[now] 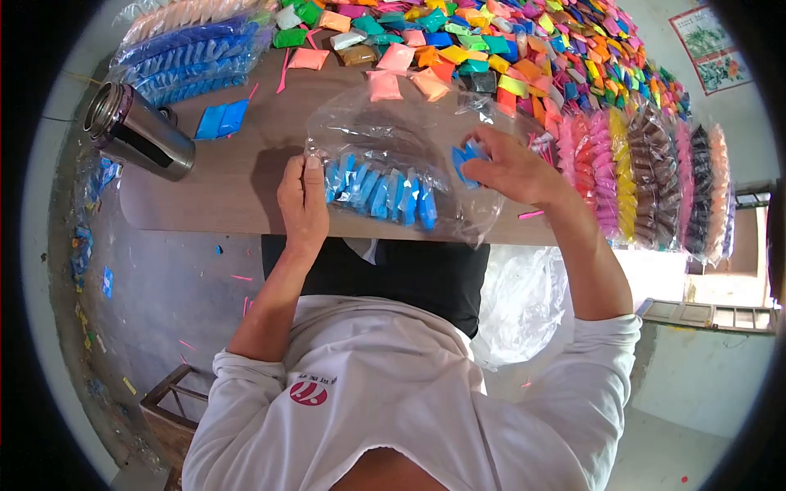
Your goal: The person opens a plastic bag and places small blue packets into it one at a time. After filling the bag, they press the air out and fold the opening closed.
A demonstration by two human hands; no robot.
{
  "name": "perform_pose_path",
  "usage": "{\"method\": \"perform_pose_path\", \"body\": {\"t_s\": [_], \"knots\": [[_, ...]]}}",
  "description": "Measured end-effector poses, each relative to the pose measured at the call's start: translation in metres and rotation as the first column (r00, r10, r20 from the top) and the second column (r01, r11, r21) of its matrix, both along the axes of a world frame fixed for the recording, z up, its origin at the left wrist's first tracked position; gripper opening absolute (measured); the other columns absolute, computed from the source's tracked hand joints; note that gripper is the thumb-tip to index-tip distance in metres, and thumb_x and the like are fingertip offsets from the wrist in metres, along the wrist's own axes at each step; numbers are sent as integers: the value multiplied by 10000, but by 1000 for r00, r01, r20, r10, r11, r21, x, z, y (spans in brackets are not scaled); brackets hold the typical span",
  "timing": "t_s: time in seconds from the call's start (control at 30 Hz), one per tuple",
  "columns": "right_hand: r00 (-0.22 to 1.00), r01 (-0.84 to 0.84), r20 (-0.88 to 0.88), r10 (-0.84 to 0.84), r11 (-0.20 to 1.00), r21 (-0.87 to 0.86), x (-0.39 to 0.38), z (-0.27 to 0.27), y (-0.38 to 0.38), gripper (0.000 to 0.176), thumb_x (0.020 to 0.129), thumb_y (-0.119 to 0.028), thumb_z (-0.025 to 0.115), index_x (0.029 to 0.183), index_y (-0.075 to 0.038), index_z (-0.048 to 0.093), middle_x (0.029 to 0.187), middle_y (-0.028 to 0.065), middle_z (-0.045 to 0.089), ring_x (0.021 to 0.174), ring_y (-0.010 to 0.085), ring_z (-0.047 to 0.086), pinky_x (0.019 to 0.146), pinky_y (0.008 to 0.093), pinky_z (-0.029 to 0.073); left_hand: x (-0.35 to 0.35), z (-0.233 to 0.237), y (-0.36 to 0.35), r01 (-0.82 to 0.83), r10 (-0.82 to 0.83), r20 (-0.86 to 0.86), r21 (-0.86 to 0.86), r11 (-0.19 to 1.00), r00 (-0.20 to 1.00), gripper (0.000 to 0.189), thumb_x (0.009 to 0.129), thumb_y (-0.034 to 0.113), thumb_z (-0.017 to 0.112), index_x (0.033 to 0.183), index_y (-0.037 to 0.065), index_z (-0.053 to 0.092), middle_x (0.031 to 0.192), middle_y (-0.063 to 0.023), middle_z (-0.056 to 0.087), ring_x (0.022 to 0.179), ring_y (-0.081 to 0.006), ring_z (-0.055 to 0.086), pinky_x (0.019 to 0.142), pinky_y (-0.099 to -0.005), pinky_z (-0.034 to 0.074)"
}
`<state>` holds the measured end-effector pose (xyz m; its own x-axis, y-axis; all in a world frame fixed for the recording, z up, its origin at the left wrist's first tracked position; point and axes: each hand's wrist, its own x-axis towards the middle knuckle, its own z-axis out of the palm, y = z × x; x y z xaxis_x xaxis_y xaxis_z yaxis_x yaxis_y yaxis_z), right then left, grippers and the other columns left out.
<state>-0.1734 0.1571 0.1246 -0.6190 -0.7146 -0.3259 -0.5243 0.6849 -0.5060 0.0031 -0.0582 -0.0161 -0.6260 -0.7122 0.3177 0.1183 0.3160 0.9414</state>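
Note:
A clear plastic bag (pixel 385 131) lies on the table in front of me, with a row of small blue packets (pixel 381 192) lined up along its near side. My left hand (pixel 303 200) is closed on the bag's left edge, thumb on top. Over the right part of the bag, my right hand (pixel 512 168) pinches a few blue packets (pixel 467 161) between thumb and fingers. Two more blue packets (pixel 221 120) lie flat on the table to the left, beyond my left hand.
A steel flask (pixel 141 131) leans at the table's left. A large heap of coloured packets (pixel 491 49) covers the far side. Filled bags stand in rows at the right (pixel 634 176) and far left (pixel 192 61). Crumpled clear plastic (pixel 521 303) hangs below the table's front edge.

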Motion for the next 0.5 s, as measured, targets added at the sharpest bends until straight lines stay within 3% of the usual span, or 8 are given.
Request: {"method": "perform_pose_path", "body": {"t_s": [0.1,0.2,0.3,0.5], "knots": [[922,178,336,-192,981,72,1,5,4,477,801,-337,648,1123,7,571,1011,129,634,907,225,628,759,330,529,0,0,0,4,-4,1,-3,1000,1000,283,1008,238,477,934,-17,574,737,-46,515,697,-117,449,623,-294,393],[856,268,452,-249,963,22,11,23,0,426,807,-338,645,1078,-14,591,960,67,614,861,164,613,703,310,539,0,0,-1,7,-7,10,-1,1000,1000,278,1008,232,475,938,-19,574,744,-48,517,702,-117,450,627,-294,395],[805,334,528,-270,942,-28,10,19,-4,362,824,-313,624,1038,-23,601,928,49,605,815,139,603,696,319,538,0,1,0,12,-12,-5,-1,1000,1000,271,1007,224,476,937,-20,572,749,-47,514,703,-119,448,630,-294,398],[819,263,511,-262,962,72,0,-22,-4,316,857,-293,582,995,-9,597,935,93,611,803,169,623,662,328,523,0,1,1,7,-7,4,11,1000,1000,262,1006,216,479,944,-20,575,760,-50,529,712,-118,454,636,-290,401]]}}
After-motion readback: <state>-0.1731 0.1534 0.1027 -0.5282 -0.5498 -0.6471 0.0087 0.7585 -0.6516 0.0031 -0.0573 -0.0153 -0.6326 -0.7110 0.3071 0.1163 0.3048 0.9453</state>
